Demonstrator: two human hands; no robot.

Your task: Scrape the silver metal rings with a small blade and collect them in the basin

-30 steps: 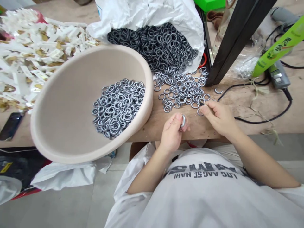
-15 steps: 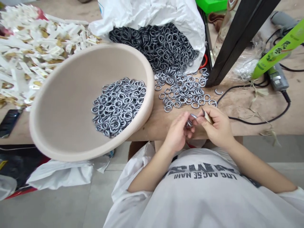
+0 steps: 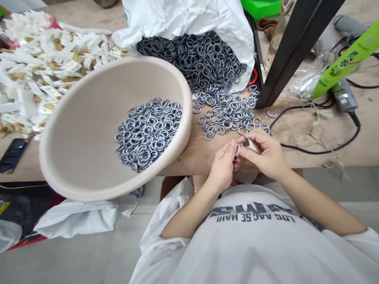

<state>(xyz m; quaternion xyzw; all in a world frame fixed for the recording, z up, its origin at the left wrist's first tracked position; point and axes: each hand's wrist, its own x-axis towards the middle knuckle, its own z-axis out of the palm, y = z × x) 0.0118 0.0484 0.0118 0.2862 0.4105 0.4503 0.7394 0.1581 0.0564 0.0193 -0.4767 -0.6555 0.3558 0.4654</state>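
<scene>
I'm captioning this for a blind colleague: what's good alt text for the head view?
A left hand holds a grey ring close to a right hand gripping a small tool at a wooden bench. At left, a beige basin holds many rings; beyond, loose rings lie before a white sack of more.

"What's on your left?"

"I have a loose heap of white and brown pieces (image 3: 22,90), and near it a flat black rectangular phone (image 3: 13,155) on the pale brown wooden table (image 3: 361,146)."

"And your right?"

"I see a dark straight post (image 3: 296,55), slanting in my view, then crumpled clear plastic (image 3: 304,81), a long bright green printed wrapper (image 3: 346,63) and, beside it, a grey device (image 3: 345,98) with a thin black cord (image 3: 314,152) curving across the table."
</scene>
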